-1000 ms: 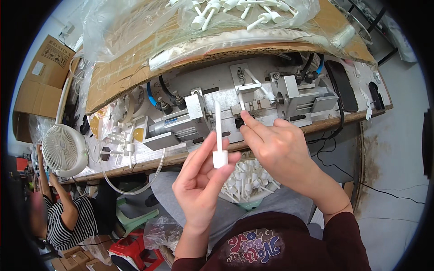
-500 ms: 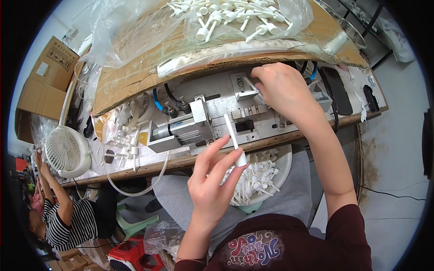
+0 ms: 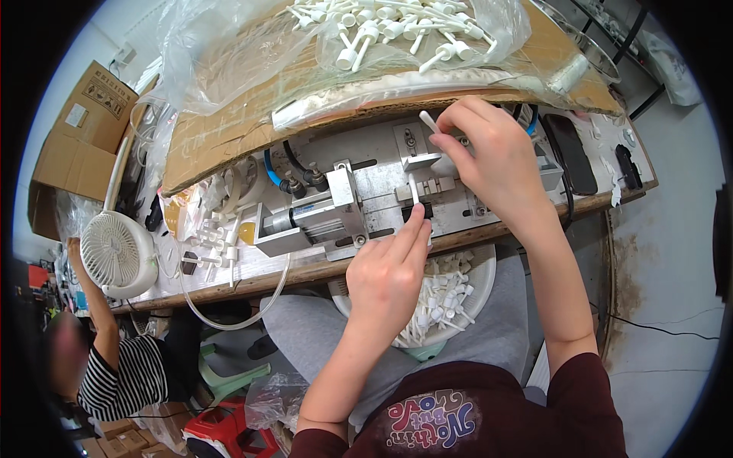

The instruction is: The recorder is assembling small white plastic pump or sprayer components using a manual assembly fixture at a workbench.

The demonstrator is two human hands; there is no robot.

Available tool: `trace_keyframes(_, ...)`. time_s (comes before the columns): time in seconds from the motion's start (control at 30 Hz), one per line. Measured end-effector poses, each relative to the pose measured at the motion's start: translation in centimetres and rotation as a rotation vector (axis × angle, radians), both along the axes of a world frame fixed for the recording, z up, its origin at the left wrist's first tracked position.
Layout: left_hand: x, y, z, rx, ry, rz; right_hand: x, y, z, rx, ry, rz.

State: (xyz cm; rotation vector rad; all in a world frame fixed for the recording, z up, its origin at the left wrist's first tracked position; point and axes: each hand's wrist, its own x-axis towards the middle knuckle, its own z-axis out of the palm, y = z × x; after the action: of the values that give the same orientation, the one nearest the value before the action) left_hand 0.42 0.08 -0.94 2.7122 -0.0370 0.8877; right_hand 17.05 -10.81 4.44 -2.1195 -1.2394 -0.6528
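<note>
My left hand has its fingers closed on a white plastic cap with a long stem. The stem reaches over a small notched metal block on the machine's plate, and the cap is mostly hidden by the fingers. Above the block, on its right, my right hand pinches a second white stemmed piece, whose end sticks out to the left. An upright metal bracket stands between the two hands, just behind the block. A metal cylinder clamp with hoses lies left of the block.
A round basket of white stemmed caps rests at my lap. More caps lie on plastic over a cardboard sheet. A white fan and a black phone sit on the bench. A person in a striped shirt is at left.
My left hand has moved forward and right, bringing its stemmed cap onto the notched block. My right hand has shifted slightly right and lifted a stemmed piece away from the bracket.
</note>
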Motion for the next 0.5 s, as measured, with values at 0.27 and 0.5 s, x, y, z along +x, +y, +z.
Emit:
trace_keyframes(0.27,0.9,0.3,1.3,-0.014,0.102,0.016,-3.5,-2.9,2.1,0.432,1.068,0.294)
trace_keyframes(0.5,0.9,0.3,2.1,-0.363,0.027,-0.090,-3.4,-3.7,1.8,0.418,1.370,0.370)
